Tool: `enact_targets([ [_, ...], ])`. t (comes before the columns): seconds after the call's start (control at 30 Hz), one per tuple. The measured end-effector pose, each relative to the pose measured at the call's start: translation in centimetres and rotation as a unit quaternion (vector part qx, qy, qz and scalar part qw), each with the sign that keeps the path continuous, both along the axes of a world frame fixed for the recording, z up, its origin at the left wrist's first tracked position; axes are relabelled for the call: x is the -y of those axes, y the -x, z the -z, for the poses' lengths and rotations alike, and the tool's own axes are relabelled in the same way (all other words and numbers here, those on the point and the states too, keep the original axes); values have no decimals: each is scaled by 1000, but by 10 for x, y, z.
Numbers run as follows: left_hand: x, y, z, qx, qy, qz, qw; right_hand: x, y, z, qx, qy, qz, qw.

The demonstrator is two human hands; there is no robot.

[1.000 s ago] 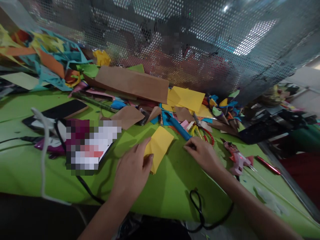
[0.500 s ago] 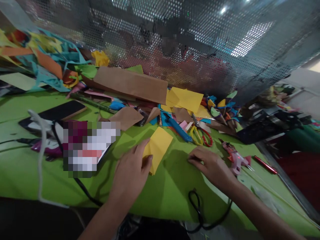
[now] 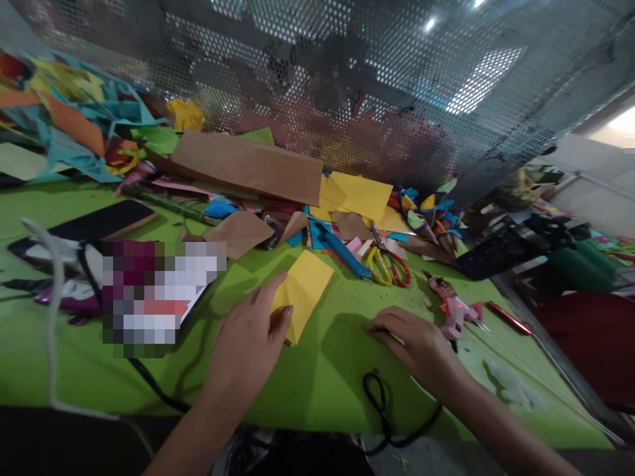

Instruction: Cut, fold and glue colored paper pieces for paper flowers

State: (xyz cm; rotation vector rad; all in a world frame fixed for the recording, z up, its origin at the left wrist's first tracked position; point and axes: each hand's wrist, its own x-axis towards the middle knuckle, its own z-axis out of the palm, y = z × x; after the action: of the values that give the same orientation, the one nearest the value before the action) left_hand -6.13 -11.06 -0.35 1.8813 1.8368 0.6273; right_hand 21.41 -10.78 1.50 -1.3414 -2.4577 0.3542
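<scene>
My left hand rests at the left edge of a small yellow folded paper, with the thumb on top and the fingers against its far side. The paper lies at an angle on the green table cover, its right half showing. To the right, my right hand hovers low over the cover, fingers loosely bent and the thumb a little apart. Nothing shows between them. Beyond the hands lie scissors with yellow and red handles and a blue cutter. A pink glue gun lies right of my right hand.
Brown paper, yellow sheets and coloured scraps pile up along a perforated metal panel. At left are a dark phone, a blurred-out item and a white cable. A black cord loops at the front edge.
The view has shifted slightly, so the table things sit further left. My right hand has drawn a little nearer to me. My left hand stays on the yellow paper.
</scene>
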Motion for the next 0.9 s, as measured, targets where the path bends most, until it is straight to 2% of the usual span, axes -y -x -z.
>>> enact_targets([
  [0.1,0,0,1,2,-1,-4,1000,-10,1,2,-8,-6,18,1000],
  [0.27,-1,0,1,0,14,-6,1000,-18,2,-1,2,27,-10,1000],
  [0.5,0,0,1,5,13,-4,1000,-24,-4,3,7,11,14,1000],
  [0.63,0,0,0,7,10,-1,1000,-33,-3,2,17,-2,71,997],
  [0.77,-1,0,0,-1,11,-1,1000,-37,1,0,11,15,52,998],
  [0.9,0,-1,2,-7,10,-4,1000,-39,0,0,15,3,73,997],
])
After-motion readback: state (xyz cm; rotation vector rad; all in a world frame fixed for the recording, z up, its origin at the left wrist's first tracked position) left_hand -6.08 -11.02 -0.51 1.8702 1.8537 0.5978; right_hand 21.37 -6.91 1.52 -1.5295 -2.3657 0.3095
